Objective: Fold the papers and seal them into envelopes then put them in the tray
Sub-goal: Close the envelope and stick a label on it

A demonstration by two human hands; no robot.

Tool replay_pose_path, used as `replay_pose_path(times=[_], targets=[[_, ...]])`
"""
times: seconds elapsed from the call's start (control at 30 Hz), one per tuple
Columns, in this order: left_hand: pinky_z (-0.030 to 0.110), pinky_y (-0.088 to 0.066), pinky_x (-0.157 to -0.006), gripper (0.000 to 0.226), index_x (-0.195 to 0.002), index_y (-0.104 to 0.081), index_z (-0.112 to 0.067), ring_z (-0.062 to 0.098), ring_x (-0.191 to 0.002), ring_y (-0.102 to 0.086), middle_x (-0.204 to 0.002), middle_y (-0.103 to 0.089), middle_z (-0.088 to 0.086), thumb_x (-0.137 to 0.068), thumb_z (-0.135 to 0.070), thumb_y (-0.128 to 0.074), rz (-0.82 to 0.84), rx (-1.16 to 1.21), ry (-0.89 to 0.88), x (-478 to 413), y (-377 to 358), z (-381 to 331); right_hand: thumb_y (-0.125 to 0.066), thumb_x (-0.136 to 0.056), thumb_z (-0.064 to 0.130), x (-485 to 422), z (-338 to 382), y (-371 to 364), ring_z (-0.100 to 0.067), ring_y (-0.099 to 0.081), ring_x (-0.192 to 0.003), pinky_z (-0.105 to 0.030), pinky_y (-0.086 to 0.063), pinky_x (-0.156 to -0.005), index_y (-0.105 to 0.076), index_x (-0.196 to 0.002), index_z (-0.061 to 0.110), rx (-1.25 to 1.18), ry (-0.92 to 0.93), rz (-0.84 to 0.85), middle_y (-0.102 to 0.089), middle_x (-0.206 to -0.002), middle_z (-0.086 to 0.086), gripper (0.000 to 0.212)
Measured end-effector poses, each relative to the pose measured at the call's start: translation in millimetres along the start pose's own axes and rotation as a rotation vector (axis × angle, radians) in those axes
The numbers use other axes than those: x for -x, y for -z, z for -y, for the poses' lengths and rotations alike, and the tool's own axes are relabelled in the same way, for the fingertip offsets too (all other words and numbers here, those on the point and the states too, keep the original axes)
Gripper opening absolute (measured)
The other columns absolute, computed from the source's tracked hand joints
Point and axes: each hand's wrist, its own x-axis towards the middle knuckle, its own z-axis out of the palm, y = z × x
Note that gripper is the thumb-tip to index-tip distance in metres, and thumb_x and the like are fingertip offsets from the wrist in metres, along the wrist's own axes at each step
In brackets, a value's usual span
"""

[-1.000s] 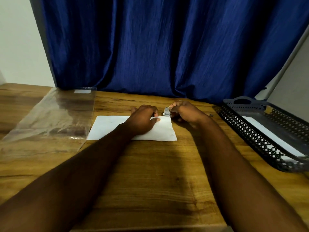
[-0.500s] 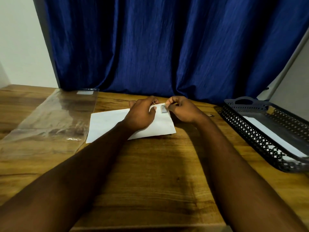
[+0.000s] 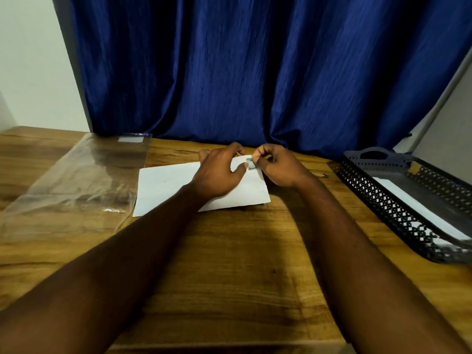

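Both grips busy: L grip point(image 3: 219, 169) clamped on envelope point(image 3: 166, 185) edge, R grip point(image 3: 275, 167) pinching small sticker point(image 3: 251, 165). Risk: sticker lands crooked/creased if envelope slips on desk point(image 3: 229, 251).

This looks like a room at home set up as a small office. A long dark blue curtain point(image 3: 255, 72) hangs behind a brown wooden bench point(image 3: 229, 251), with a black plastic letter tray point(image 3: 398, 213) on it.
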Motion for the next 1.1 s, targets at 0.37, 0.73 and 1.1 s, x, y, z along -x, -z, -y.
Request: replay_pose_path(times=[0.37, 0.73, 1.1], targets=[[0.037, -0.026, -0.1, 0.037, -0.127, -0.057, -0.028, 0.017, -0.116, -0.061, -0.122, -0.068, -0.01, -0.096, -0.045, -0.071, -0.056, -0.01, -0.052, 0, -2, 2, -0.062, -0.103, 0.015, 2, 2, -1, -0.013, -0.067, -0.095, -0.031, -0.055, -0.083, -0.069, -0.099, 0.024, -0.051, -0.024, -0.013, -0.073, -0.103, 0.003, 0.012], [0.036, -0.025, -0.095, 0.038, -0.126, -0.055, -0.029, 0.016, -0.11, -0.061, -0.116, -0.066, -0.014, -0.095, -0.044, -0.071, -0.066, -0.019, -0.075, -1, -3, 5, -0.065, -0.103, 0.012, 3, 7, 1, -0.007, -0.067, -0.084, -0.016, -0.049, -0.065, -0.073, -0.102, 0.017, -0.141, -0.085, -0.012, -0.075, -0.095, 0.002, 0.01], [0.04, -0.029, -0.098, 0.039, -0.126, -0.051, -0.031, 0.015, -0.107, -0.06, -0.108, -0.06, -0.018, -0.095, -0.042, -0.072, -0.059, 0.011, -0.069, -2, -3, 7, -0.068, -0.103, 0.033, 6, 10, 11, -0.014, -0.072, -0.079, -0.031, -0.048, -0.071, -0.075, -0.112, 0.016, -0.517, -0.306, 0.027, -0.082, -0.099, -0.004, 0.02]])
